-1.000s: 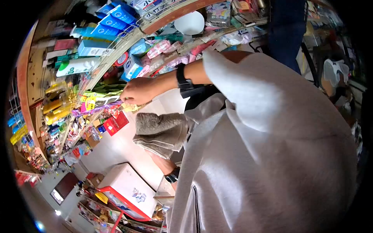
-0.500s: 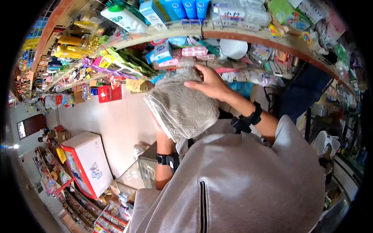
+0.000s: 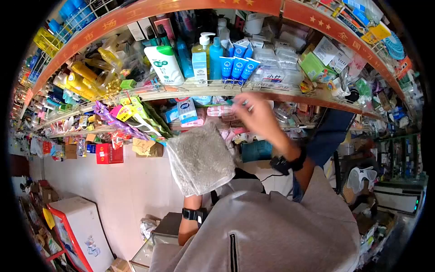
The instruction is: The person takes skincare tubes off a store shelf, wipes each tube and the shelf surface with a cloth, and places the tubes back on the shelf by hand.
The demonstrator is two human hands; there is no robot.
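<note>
A folded grey towel (image 3: 201, 158) lies in front of me at the lower shelf's height. It rests on my left hand, which is hidden beneath it; only the wrist with a black strap shows below the towel. My right hand (image 3: 258, 119) is up and to the right of the towel, apart from it, in front of the shelf edge. Its fingers are loosely spread and a little blurred, and I see nothing in them. Behind the towel, a blue and white box (image 3: 186, 112) and pink packs (image 3: 219, 111) sit on the lower shelf.
The upper shelf (image 3: 190, 89) carries a white bottle with a green cap (image 3: 163, 64), a pump bottle (image 3: 204, 47) and blue tubes (image 3: 239, 68). Green and purple packets (image 3: 131, 115) jut out at left. A red-edged white freezer (image 3: 81, 231) stands lower left.
My right hand has come off the towel and moved up and to the right of it. The towel stays on my left hand. My view has tilted up, showing more of the upper shelf.
</note>
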